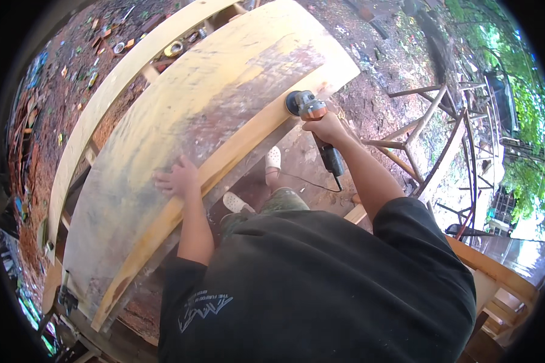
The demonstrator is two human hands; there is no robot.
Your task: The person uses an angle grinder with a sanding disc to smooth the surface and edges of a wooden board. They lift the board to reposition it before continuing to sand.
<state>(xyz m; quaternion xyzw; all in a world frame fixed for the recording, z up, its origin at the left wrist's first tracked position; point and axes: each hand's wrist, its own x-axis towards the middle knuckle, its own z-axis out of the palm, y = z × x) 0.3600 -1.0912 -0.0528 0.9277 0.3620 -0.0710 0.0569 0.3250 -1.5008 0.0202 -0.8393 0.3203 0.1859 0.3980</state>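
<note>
A long pale wooden plank lies along the near edge of a worn, dusty worktop. My right hand is closed around the body of an angle grinder with an orange and grey head. Its round dark disc touches or nearly touches the plank toward its far right end; I cannot tell whether it spins. My left hand rests flat on the worktop with fingers spread, its wrist crossing the plank's inner edge. The grinder's black lower end hangs below my right hand.
A thin cord runs from the grinder past my feet in pale clogs. Beyond the worktop curves a wooden rail. Wooden frames stand at right, and a slatted wooden piece lies at lower right. Scraps litter the ground.
</note>
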